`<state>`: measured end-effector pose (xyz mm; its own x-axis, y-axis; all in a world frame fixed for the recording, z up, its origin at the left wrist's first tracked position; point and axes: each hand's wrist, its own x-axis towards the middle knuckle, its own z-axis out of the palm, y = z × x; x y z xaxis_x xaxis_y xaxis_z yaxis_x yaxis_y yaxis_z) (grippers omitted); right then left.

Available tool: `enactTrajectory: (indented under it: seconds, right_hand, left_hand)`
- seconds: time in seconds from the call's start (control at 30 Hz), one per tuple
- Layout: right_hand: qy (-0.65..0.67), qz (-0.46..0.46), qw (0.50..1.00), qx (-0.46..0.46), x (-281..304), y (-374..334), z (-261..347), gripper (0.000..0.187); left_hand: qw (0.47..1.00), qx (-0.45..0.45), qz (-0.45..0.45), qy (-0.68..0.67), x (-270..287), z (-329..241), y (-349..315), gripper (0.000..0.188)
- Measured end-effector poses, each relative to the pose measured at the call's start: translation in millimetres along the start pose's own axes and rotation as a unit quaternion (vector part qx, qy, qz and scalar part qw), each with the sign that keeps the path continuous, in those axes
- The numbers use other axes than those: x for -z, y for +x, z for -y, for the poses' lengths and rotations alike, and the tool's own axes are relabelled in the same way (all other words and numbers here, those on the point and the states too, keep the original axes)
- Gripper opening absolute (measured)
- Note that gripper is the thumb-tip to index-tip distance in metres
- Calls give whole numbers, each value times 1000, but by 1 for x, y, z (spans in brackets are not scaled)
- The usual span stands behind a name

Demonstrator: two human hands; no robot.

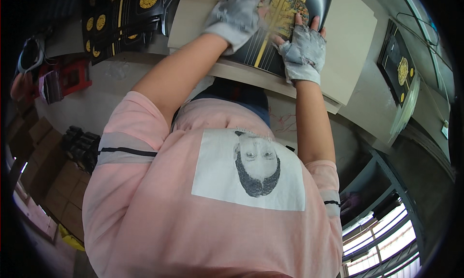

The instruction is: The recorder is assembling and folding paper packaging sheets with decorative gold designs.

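Observation:
A glossy black printed sheet (247, 50) with gold lines and a many-coloured gold pattern lies on a pale board at the top of the view. My right hand (304, 51), in a worn grey fingerless glove, rests on its right part with the fingers spread flat. Over the sheet's left part is my left hand (236, 18), gloved the same way. Its fingers are smeared by motion and partly cut off by the upper edge, so whether they grip anything cannot be made out.
Black pieces with round gold emblems (118, 24) are stacked at the upper left. Another black panel with a gold emblem (399, 68) lies at the right. A red object (75, 71) stands at the left, and brown cartons (63, 181) are on the floor below it.

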<state>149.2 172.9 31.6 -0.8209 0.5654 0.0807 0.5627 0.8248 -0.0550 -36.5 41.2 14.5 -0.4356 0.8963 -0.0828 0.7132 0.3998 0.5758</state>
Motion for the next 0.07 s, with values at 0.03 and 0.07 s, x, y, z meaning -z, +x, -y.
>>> enactTrajectory:
  seconds: [0.03,0.07]
  right_hand:
    - [0,2,1000,5,1,-1,5,96]
    - [5,-4,1000,-19,-1,-3,1,95]
  left_hand:
    - [989,62,33,-132,13,-2,8,70]
    - [988,57,47,-133,74,-121,11,70]
